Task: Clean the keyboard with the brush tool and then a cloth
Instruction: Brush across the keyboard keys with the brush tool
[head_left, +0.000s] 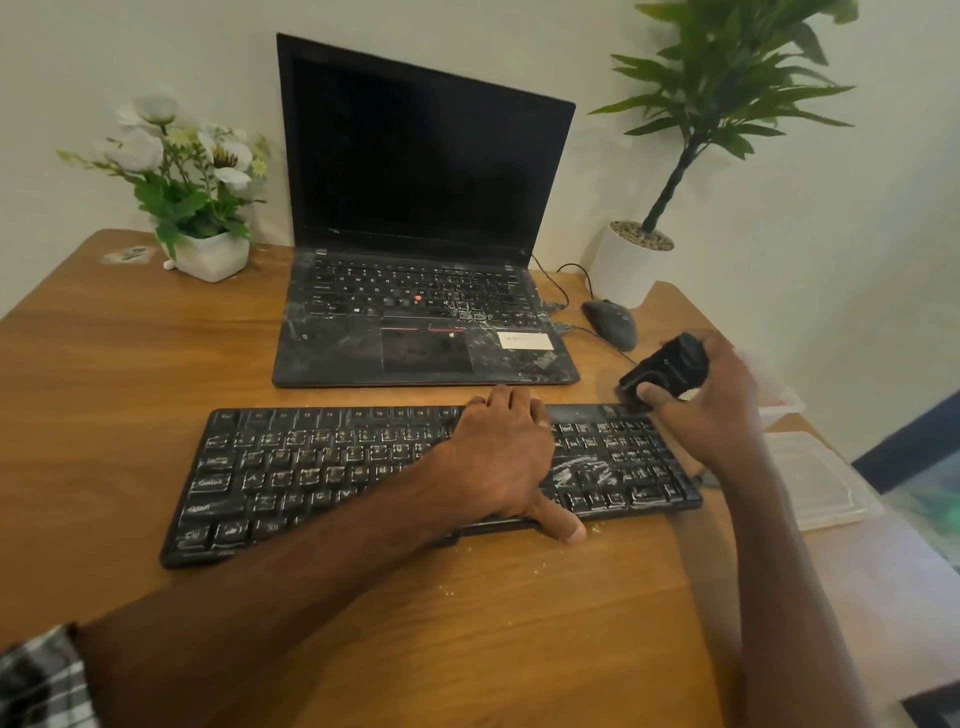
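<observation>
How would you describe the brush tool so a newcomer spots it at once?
Start at the open laptop on the wooden table, then drop to the separate keyboard in front of it. At that keyboard's far right corner, the right hand grips a chunky black brush tool. Unlike the mouse behind it, it is held, not lying on the table, and has no cable.
</observation>
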